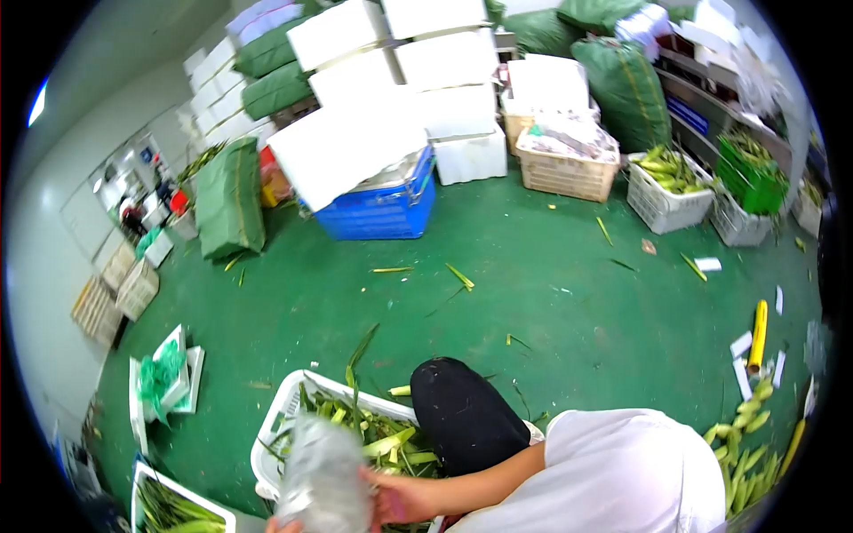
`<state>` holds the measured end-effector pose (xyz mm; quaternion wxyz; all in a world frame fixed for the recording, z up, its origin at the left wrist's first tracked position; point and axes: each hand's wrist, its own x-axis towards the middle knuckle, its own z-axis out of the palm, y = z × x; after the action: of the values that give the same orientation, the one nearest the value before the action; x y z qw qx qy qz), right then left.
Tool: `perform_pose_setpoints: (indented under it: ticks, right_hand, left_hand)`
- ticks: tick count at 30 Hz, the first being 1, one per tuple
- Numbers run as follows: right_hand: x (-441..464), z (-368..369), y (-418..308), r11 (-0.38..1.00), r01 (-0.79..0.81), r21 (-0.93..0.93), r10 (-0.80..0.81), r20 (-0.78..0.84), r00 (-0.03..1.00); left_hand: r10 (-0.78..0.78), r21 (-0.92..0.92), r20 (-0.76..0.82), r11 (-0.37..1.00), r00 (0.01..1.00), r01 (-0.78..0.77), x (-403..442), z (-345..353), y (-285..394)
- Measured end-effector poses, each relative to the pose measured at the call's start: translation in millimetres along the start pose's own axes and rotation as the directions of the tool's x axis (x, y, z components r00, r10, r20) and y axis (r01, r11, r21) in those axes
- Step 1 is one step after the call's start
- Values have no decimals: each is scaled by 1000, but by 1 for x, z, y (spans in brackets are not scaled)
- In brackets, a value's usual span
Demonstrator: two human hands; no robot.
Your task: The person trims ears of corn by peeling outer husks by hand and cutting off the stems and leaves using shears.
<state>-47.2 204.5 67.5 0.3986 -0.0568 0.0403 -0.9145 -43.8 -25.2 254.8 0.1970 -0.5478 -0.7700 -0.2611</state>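
Observation:
A greyish-white bundle (324, 475), smeared by motion, is between my hands at the bottom of the head view; its kind cannot be made out. My right hand (398, 499) grips its right side, the fingers partly hidden behind it. Only a few fingers of my left hand (284, 527) show at the lower edge, closed against the bundle's lower left. Just behind the bundle stands a white plastic crate (298, 384), holding green leaves and pale green husk pieces (386, 441). My dark-clad knee (466, 413) is against the crate's right side.
Another white crate (142, 480) of leaves stands lower left, near foam trays (197, 377). Green-husked ears (745, 453) are piled at right. Farther off are a blue crate (378, 218), stacked white foam boxes (449, 62) and green sacks (622, 93). Leaf scraps litter the green floor (302, 293).

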Motion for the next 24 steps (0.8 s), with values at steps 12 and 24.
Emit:
perform_pose_setpoints:
  ticks: [12, 24]
  right_hand:
    - [-341, -109, -296, 80, 962, -262, -956, -295, 0]
    - [-234, -66, -326, 432, 686, -585, -884, -125, 450]
  left_hand:
    - [117, -310, 373, 951, 921, 5, 244, 262, 25]
    - [-862, 319, -311, 303, 401, 898, -137, 132, 18]
